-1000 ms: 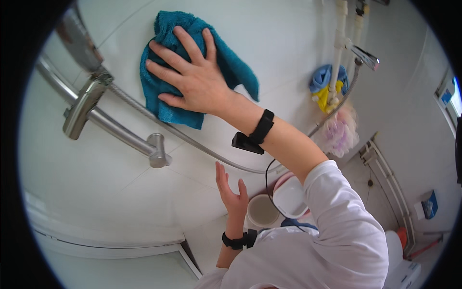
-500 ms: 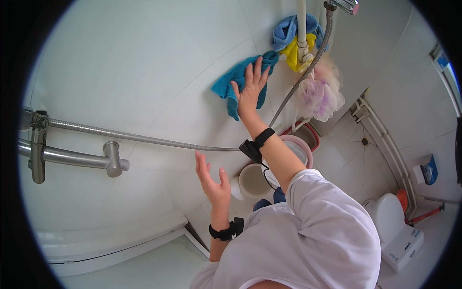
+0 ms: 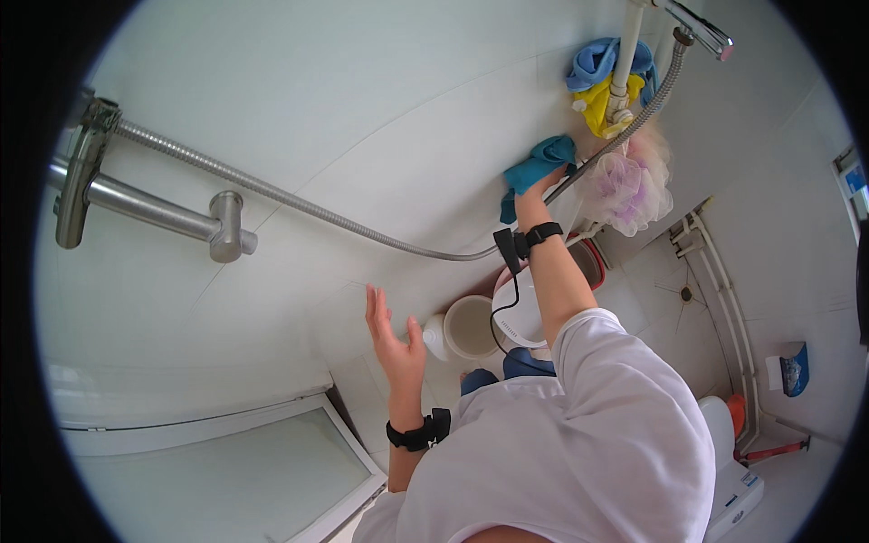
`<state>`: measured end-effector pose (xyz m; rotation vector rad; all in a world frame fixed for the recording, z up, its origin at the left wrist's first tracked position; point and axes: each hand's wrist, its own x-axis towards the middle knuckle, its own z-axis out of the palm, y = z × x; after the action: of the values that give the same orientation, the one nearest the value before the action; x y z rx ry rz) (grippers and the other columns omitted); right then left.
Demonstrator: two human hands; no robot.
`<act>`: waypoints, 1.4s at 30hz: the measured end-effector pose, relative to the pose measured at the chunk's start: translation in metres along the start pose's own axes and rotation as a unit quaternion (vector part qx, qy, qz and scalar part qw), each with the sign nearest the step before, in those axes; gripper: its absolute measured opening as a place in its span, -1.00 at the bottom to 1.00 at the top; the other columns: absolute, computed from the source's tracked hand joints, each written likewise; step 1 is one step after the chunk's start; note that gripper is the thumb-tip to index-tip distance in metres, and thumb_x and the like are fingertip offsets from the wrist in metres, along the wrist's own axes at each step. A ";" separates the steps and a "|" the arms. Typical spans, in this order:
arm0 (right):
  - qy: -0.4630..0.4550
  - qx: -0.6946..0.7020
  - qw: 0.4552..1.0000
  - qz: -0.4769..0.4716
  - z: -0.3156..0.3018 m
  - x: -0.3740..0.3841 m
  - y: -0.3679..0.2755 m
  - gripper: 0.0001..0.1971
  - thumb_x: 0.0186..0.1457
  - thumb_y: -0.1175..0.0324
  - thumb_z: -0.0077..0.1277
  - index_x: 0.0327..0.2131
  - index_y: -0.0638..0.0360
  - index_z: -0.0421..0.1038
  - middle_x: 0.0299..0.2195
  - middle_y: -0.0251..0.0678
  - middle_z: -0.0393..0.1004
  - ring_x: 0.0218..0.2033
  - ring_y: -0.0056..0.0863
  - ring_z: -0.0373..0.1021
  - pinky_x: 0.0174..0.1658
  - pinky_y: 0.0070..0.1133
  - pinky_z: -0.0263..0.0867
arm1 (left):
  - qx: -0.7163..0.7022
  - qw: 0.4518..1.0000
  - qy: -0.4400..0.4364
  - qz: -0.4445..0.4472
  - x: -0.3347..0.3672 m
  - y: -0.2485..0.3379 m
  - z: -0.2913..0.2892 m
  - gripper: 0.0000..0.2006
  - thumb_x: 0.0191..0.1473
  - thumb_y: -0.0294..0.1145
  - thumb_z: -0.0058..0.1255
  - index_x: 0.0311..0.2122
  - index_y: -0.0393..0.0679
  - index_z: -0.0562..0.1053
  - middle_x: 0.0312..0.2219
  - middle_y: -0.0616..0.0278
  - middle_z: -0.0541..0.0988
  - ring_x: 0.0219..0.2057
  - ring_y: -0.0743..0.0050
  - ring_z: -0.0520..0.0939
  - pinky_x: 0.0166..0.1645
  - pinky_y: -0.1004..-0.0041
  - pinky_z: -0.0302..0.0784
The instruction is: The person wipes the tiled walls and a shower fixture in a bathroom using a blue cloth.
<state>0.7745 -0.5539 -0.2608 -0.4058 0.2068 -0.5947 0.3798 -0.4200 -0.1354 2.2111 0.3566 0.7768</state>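
Note:
My right hand [image 3: 540,185] reaches out to the white wall and has hold of a teal cloth [image 3: 538,166], which covers most of its fingers. The cloth is bunched, with one corner hanging down at its left. The metal shower hose [image 3: 380,237] crosses close by my right wrist and the cloth. In front of my body, my left hand [image 3: 396,348] is raised with its fingers stretched and the thumb apart. Nothing is in it, and it touches nothing.
A lilac bath puff [image 3: 623,188] and blue and yellow cloths [image 3: 597,101] hang by a white pipe. Below stand a beige bucket [image 3: 472,328] and a white lid-like piece [image 3: 525,312]. A steel shower bar [image 3: 154,210] juts at left, over a glass-panelled frame [image 3: 235,471]. The toilet [image 3: 735,484] is at right.
My right hand has gone down and right along the wall with the teal cloth, which is now more bunched. The view has shifted. My left hand stays raised and spread.

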 end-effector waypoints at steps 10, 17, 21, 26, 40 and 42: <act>-0.146 -0.481 0.805 -0.314 0.118 -0.152 -0.059 -0.48 0.27 0.27 -0.14 0.23 0.27 0.07 0.33 -0.04 -0.05 0.28 0.09 -0.09 0.26 -0.06 -0.21 | -0.026 1.000 -0.006 0.012 -0.011 -0.004 0.008 -0.41 0.07 -0.59 -0.04 0.25 -0.22 0.17 0.28 -0.06 0.13 0.23 0.00 0.29 0.16 0.19 0.37; -0.316 -0.485 0.720 -0.382 0.138 -0.230 -0.093 -0.53 0.03 0.55 0.02 0.08 0.23 0.33 0.25 -0.15 0.18 0.17 0.08 0.04 0.17 -0.14 -0.04 | -0.046 0.999 -0.014 0.018 -0.010 -0.002 0.002 -0.40 0.07 -0.60 -0.05 0.25 -0.21 0.16 0.27 -0.04 0.16 0.21 0.01 0.32 0.15 0.20 0.38; -0.466 -0.387 0.708 -0.363 0.140 -0.256 -0.139 -0.55 -0.05 0.67 0.03 -0.01 0.23 0.40 0.07 -0.24 0.41 0.02 -0.04 0.20 0.10 -0.35 0.16 | -0.164 0.986 0.025 -0.009 -0.006 -0.003 -0.015 -0.44 0.13 -0.58 -0.08 0.26 -0.23 0.14 0.25 -0.04 0.19 0.16 0.04 0.38 0.12 0.23 0.42; -0.649 -0.331 0.651 -0.213 0.116 -0.329 -0.176 -0.56 -0.05 0.59 0.04 -0.01 0.24 0.40 0.04 -0.23 0.42 -0.01 -0.05 0.23 0.10 -0.29 0.17 | -0.379 0.921 0.076 -0.047 -0.001 -0.009 -0.036 -0.40 0.31 -0.14 -0.20 0.32 -0.16 -0.02 0.24 0.11 0.18 0.20 0.24 0.31 0.21 0.31 0.32; -0.723 -0.352 0.594 -0.015 0.074 -0.370 -0.153 -0.46 0.09 0.36 0.01 0.17 0.18 0.23 0.25 -0.04 0.11 0.24 0.03 0.04 0.26 -0.21 0.03 | -0.437 0.813 0.351 -0.158 0.064 -0.048 -0.119 -0.49 0.32 -0.06 -0.23 0.14 -0.34 0.24 0.04 0.03 0.43 0.02 0.23 0.50 0.09 0.28 0.44; -0.697 -0.389 0.602 0.001 0.059 -0.352 -0.145 -0.48 0.10 0.38 0.02 0.16 0.16 0.25 0.23 -0.05 0.14 0.23 0.01 0.05 0.25 -0.23 0.05 | -0.312 0.856 0.411 -0.029 0.089 -0.052 -0.136 -0.51 0.33 -0.17 -0.21 0.17 -0.35 0.18 0.09 0.02 0.39 0.03 0.22 0.49 0.12 0.33 0.40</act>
<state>0.4343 -0.4397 -0.1201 -1.6150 -1.1217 0.0083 0.3629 -0.2658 -0.0639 1.1725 0.4861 1.5381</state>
